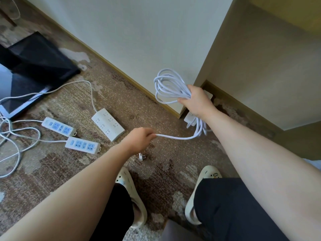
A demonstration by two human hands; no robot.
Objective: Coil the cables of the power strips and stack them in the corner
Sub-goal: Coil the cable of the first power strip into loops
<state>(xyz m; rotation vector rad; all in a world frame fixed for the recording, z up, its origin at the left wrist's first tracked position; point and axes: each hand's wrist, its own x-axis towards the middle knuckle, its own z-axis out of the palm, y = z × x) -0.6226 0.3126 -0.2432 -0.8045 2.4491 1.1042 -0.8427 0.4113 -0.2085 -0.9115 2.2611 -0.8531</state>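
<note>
My right hand [195, 100] grips a bundle of white cable loops [169, 86] held up near the wall corner. Its power strip [191, 119] hangs just below that hand, mostly hidden by my wrist. My left hand [140, 139] pinches the free end of the same cable [175, 137], and the plug [141, 157] dangles under that hand. On the carpet lie a wide white power strip [108, 124] and two narrow strips with blue sockets [59, 126] [83, 145]. Their cables [15, 136] are spread loose at the left.
A white wall with a wooden baseboard [121, 72] runs diagonally and meets a pale cabinet side [260, 75] at the corner. A black screen-like panel [34, 66] lies at the far left. My feet in cream clogs [132, 192] stand on the patterned carpet.
</note>
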